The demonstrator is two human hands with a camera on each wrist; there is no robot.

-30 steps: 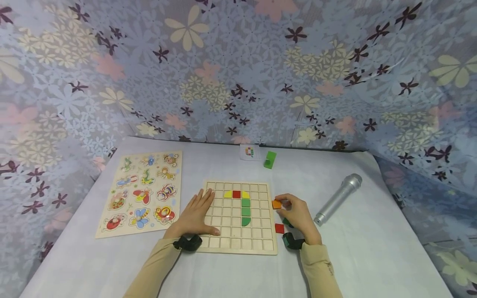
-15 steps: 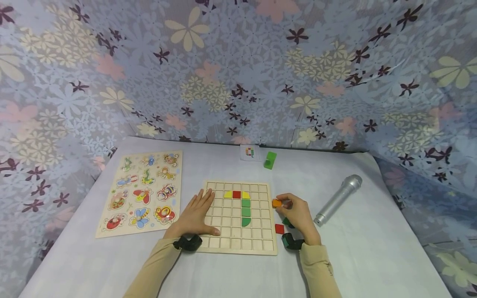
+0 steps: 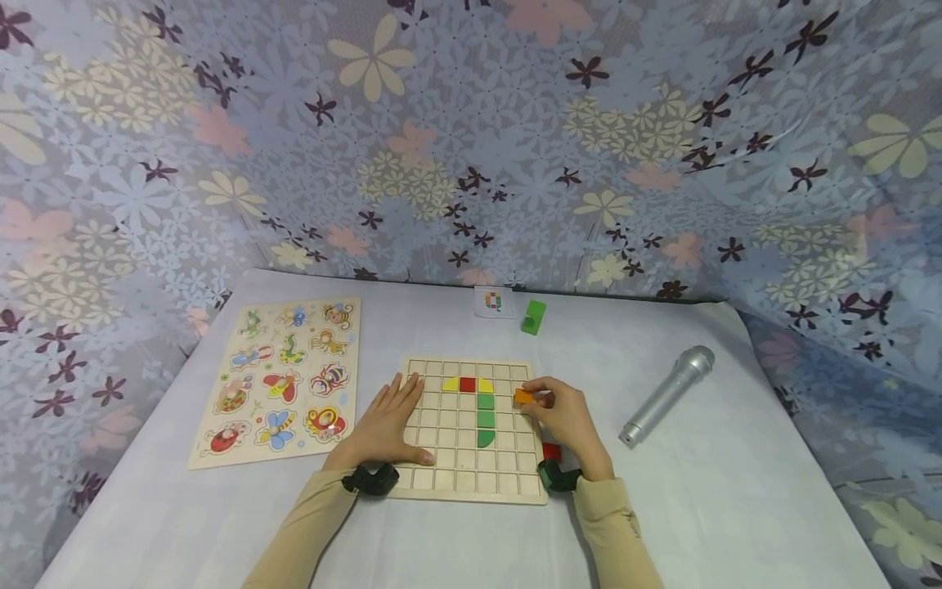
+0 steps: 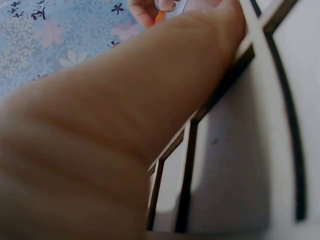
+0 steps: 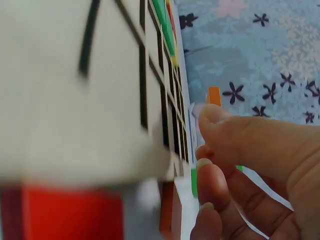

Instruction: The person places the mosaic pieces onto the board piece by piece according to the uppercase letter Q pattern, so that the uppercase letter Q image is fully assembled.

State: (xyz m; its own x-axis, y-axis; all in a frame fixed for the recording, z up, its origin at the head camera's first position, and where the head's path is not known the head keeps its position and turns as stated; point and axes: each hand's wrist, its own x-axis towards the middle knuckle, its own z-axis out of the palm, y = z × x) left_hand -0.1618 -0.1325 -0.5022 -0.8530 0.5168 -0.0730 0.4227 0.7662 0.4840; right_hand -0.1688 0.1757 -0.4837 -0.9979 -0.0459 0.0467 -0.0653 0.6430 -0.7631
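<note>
My right hand [image 3: 565, 413] pinches a small orange block [image 3: 523, 396] between thumb and fingertips above the right side of the wooden grid board [image 3: 508, 462]. In the right wrist view, the orange block [image 5: 214, 95] stands up past the thumb tip. My left hand [image 3: 386, 421] rests with spread, straight fingers on the board's left edge. Set in the grid are a red square [image 3: 467, 384] between two yellow pieces [image 3: 450, 384], two green squares [image 3: 486, 401] below the right one, then a rounded green piece [image 3: 486, 438]. Beside the board's right edge lies a red block [image 3: 552, 451], partly covered by the wrist strap.
An insect puzzle board [image 3: 280, 384] lies on the left. A silver microphone [image 3: 668, 395] is on the right. Behind the grid are a small pattern card [image 3: 493, 302] and a bright green block [image 3: 533, 316]. A flowered cloth [image 3: 471, 147] hangs behind the table.
My right hand has moved left with the orange block, from beside the board to over its right columns. My left hand has stayed in place.
</note>
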